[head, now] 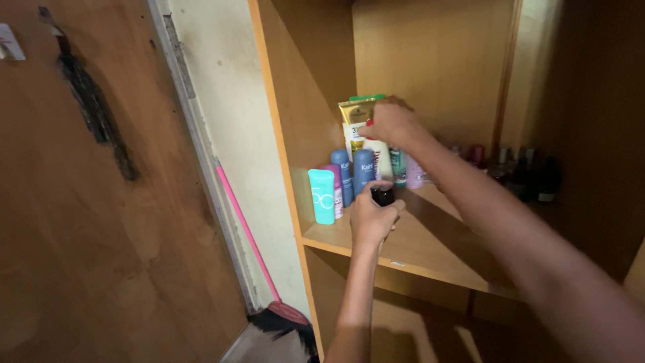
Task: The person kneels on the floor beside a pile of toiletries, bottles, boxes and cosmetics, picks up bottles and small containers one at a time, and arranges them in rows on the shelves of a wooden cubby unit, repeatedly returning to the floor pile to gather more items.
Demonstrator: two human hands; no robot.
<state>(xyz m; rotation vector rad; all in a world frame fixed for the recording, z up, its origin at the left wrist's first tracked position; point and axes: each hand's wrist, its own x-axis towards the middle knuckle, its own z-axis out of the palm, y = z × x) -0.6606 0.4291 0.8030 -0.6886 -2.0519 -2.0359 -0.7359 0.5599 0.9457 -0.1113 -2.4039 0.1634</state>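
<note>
Small dark-capped container [382,195], held upright at the front of the wooden shelf [430,245], just above the board and a little in front of the bottle cluster. The left hand [371,220] is wrapped closed around its body from below, so only the black top shows. The right hand [393,121] reaches deeper into the shelf, its fingers curled down over the top of a tall gold-and-white tube [355,124] with a green cap; the grip appears closed, though the fingertips are hidden behind the tube.

Standing close together beneath and beside the tube: two blue roll-on bottles [363,168], a pink bottle [333,176], a turquoise tube [322,196] at the front left, and pale bottles [411,171] to the right. A row of small dark bottles [521,168] lines the back right in shadow. A pink-handled broom [245,232] leans against the wall to the left of the cupboard.

Risks, as judged: the tall tube is top-heavy and hemmed in, so pulling or tilting it could topple the blue bottles like skittles; the right forearm crosses low over the shelf and could sweep the pale bottles; the left hand's container sits near the shelf edge and could drop if the grip loosens
</note>
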